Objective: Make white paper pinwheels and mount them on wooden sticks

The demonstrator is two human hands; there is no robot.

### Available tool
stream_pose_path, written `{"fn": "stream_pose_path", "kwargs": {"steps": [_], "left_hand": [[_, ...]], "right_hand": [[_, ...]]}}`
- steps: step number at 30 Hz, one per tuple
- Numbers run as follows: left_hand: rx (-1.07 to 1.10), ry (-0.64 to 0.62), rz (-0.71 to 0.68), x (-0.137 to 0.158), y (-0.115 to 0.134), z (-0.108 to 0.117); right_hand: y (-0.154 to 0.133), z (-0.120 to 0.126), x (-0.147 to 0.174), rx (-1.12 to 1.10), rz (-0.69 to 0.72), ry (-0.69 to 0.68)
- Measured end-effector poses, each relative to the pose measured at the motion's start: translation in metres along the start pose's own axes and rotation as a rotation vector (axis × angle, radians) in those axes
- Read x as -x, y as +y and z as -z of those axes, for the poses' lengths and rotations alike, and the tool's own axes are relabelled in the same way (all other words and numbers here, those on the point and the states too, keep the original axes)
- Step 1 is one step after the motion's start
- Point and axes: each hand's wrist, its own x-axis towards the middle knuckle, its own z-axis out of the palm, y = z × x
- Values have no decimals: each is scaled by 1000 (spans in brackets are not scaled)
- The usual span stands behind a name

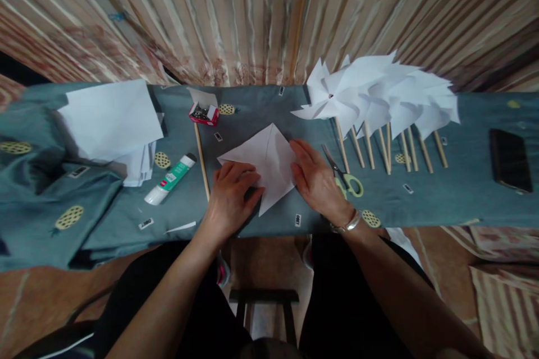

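A square sheet of white paper (pixel 275 165) with a visible crease lies turned cornerwise on the cloth-covered table. My left hand (pixel 233 193) rests on its lower left edge, thumb apart from the bent fingers. Against the right edge lies my right hand (pixel 318 182), fingers stretched out and thumb on the paper. Scissors with light green handles (pixel 347 179) are beside my right hand, partly hidden by it. Just left of my left hand is a thin wooden stick (pixel 202 162), its top end at a small red box of metal pins (pixel 205 113).
Several white paper pinwheels on sticks (pixel 379 95) lie overlapping at the back right. A phone (pixel 510 160) is at the far right. On the left are a stack of white paper (pixel 112 120), a glue stick (pixel 170 179) and a paper scrap (pixel 181 228). A curtain (pixel 252 17) hangs behind.
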Motion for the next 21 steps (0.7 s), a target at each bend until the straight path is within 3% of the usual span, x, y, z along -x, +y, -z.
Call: {"fn": "stream_pose_path", "kwargs": {"steps": [4, 7, 21], "left_hand": [[-40, 28, -106, 10, 9, -1], [-48, -24, -171, 18, 17, -2], [-173, -50, -243, 21, 27, 0]], "right_hand": [[-4, 3, 16, 27, 22, -3], [-7, 8, 28, 21, 24, 13], [-9, 20, 39, -76, 98, -72]]}}
